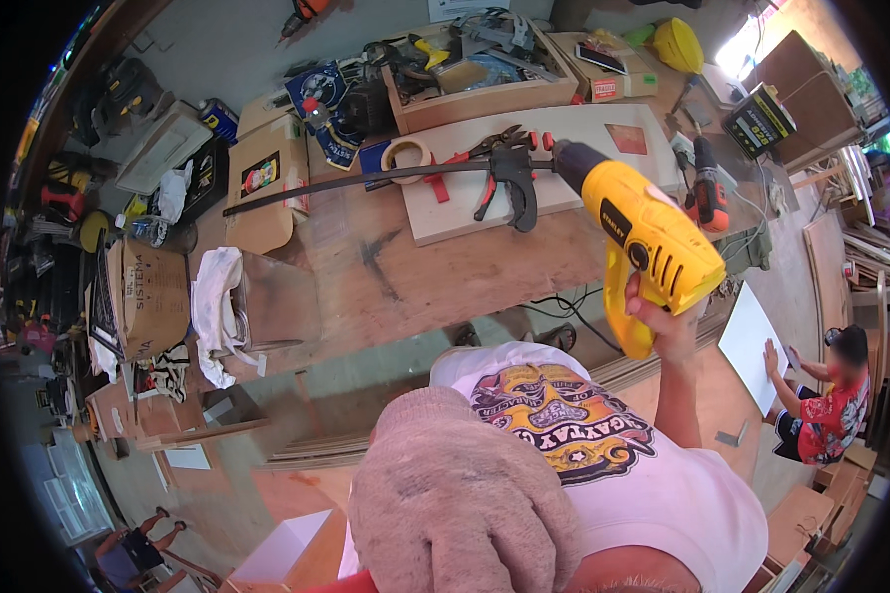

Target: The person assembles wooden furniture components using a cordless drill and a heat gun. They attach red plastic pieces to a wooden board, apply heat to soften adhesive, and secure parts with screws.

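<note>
A yellow heat gun (643,232) with a dark nozzle is held up by its handle over the right part of the workbench. My right hand (667,321), bare, is wrapped round that handle, and the nozzle points up and to the left. Under the nozzle lies a long black bar clamp (512,188) with red parts. Very close to the camera, at the lower middle, is my left hand (455,494) in a dusty knitted glove. Its fingers are curled downward and pressed together. Their tips and whatever they hold are hidden.
The wooden workbench (445,257) carries a white board (623,128), a tape roll (405,158), a tool-filled wooden box (485,104), a drill (707,188) and a can (758,124). White cloth (218,306) lies at left. At right, another person (831,405) handles a white panel (752,346).
</note>
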`<state>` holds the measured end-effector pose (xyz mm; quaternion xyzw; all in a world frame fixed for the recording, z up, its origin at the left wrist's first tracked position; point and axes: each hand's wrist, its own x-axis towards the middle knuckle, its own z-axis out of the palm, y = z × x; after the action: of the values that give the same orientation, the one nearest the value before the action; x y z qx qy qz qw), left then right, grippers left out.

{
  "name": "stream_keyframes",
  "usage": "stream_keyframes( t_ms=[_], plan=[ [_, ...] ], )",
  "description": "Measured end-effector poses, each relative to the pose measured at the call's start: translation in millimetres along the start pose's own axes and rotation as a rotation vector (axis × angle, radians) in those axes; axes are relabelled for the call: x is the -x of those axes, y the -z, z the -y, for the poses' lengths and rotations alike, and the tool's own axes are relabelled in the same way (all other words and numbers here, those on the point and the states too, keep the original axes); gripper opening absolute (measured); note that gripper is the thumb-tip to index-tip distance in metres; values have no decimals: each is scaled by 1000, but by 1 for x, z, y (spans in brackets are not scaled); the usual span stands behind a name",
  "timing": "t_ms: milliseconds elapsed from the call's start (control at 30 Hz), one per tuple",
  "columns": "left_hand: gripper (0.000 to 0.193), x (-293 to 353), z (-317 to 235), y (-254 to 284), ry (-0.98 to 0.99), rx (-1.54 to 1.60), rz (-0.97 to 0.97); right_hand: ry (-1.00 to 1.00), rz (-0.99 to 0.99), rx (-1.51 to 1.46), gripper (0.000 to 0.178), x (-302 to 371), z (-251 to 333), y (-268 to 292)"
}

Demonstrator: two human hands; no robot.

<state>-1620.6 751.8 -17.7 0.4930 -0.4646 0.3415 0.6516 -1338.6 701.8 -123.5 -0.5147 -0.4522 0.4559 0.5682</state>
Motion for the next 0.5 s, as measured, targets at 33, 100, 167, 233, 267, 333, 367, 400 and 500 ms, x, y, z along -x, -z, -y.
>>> stream_keyframes(
  t_ms=[33, 100, 167, 233, 267, 333, 367, 400, 500],
  plan=[
    [14, 3, 3, 9, -2, 19, 12, -28, -27, -38, 48, 8, -13, 9],
    [13, 8, 6, 21, 11, 5, 9, -109, -62, -129, 48, 22, -25, 20],
    [13, 20, -3, 26, 47, -59, 26, -78, -15, -176, 48, 33, -28, 23],
    [15, 70, 6, 6, 216, -987, -1171, -5, 64, -224, 49, 41, -34, 27],
    [16, 95, 12, -6, 459, -1017, -1648, 52, 125, -258, 50, 46, -41, 30],
    [17, 169, 11, 25, 575, -973, -1734, 27, 73, -185, 51, 65, -42, 29],
    [18, 224, 8, 20, 637, -1013, -1845, -60, 20, -113, 52, 71, -55, 28],
    [18, 245, 11, 18, 666, -989, -1852, -133, -82, -18, 53, 81, -66, 29],
    [20, 262, 16, 5, 683, -891, -1881, -158, -23, 252, 52, 100, -82, 24]
  ],
)
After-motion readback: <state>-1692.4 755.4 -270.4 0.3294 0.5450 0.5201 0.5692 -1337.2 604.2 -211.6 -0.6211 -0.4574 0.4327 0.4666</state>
